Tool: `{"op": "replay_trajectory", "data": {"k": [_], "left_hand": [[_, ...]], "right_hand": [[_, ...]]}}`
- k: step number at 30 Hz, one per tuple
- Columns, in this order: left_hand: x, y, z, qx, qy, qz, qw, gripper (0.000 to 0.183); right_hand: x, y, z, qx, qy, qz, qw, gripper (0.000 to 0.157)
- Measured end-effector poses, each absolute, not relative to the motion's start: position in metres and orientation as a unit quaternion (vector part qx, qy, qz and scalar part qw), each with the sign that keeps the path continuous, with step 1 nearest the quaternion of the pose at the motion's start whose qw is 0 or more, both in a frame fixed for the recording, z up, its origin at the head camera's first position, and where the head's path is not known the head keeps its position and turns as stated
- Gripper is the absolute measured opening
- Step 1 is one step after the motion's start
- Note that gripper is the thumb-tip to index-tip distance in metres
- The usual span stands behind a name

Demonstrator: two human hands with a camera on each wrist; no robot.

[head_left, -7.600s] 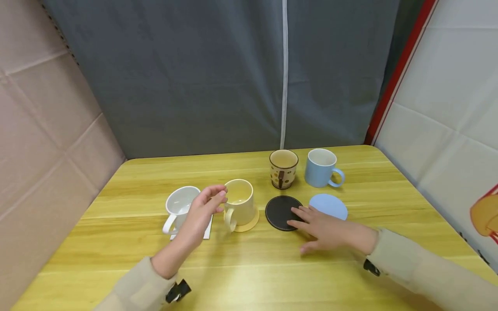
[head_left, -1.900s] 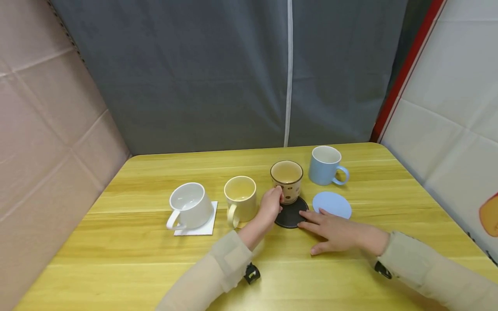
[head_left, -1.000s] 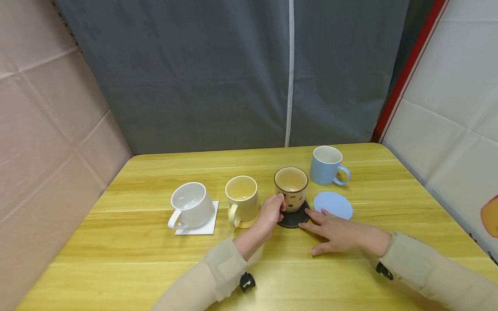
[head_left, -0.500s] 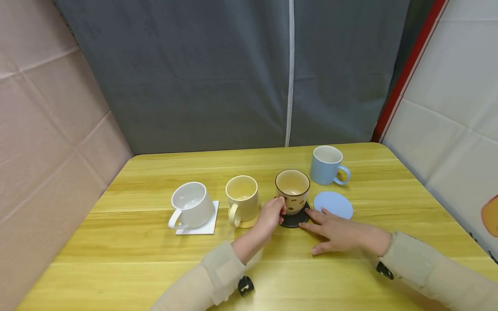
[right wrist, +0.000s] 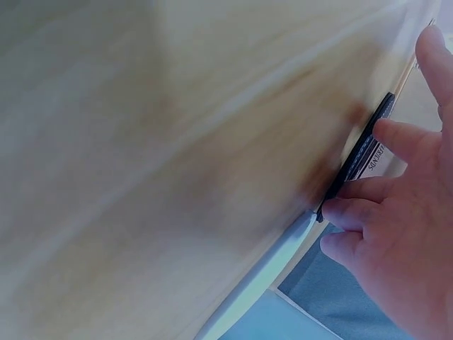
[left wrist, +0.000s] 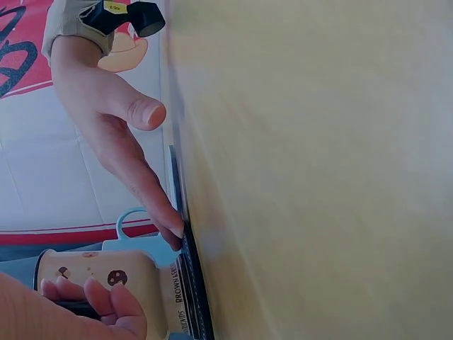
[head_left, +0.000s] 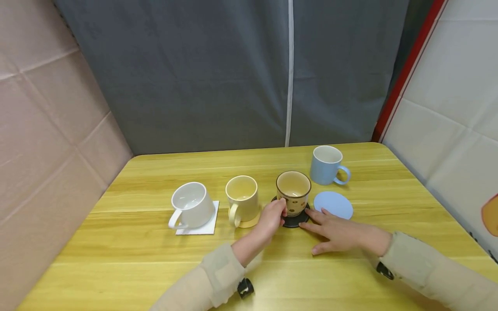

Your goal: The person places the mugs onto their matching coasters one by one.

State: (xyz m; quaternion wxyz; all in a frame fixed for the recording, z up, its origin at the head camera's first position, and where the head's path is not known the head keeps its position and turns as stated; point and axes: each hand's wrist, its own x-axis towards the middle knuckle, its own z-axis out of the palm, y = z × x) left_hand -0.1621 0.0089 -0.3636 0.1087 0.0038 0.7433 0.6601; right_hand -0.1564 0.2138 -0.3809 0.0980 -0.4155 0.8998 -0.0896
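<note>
A beige mug [head_left: 296, 203] with brown spots and a dark rim stands upright over the round black coaster [head_left: 292, 221]. My left hand [head_left: 271, 217] grips its dark handle [left wrist: 78, 308], fingers curled round it in the left wrist view. My right hand [head_left: 334, 233] lies with fingers spread and straight, fingertips touching the coaster's right edge. That same coaster [right wrist: 357, 157] shows edge-on in the right wrist view, under the fingertips. Beside the right hand's fingers lies a round light-blue coaster [head_left: 333, 204], its near edge partly covered.
Left of the hands, a cream-yellow mug [head_left: 244, 207] stands on a yellow coaster [head_left: 249, 223]. Farther left, a white mug [head_left: 196, 211] sits on a square white coaster [head_left: 198, 231]. A light-blue mug [head_left: 323, 170] stands at the back right, before the grey curtain [head_left: 218, 86].
My left hand has left the yellow mug and taken the spotted mug by its handle, drawing it forward onto the black coaster. The right hand keeps its fingers at that coaster.
</note>
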Motion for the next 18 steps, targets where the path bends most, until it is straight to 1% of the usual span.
{"op": "replay_trajectory", "data": {"k": [18], "left_hand": [[-0.1601, 0.0083, -0.3641, 0.003, 0.756, 0.647, 0.1, 0.036]], "right_hand": [[-0.1576, 0.2142, -0.3823, -0.416, 0.899, -0.094, 0.101, 0.073]]}}
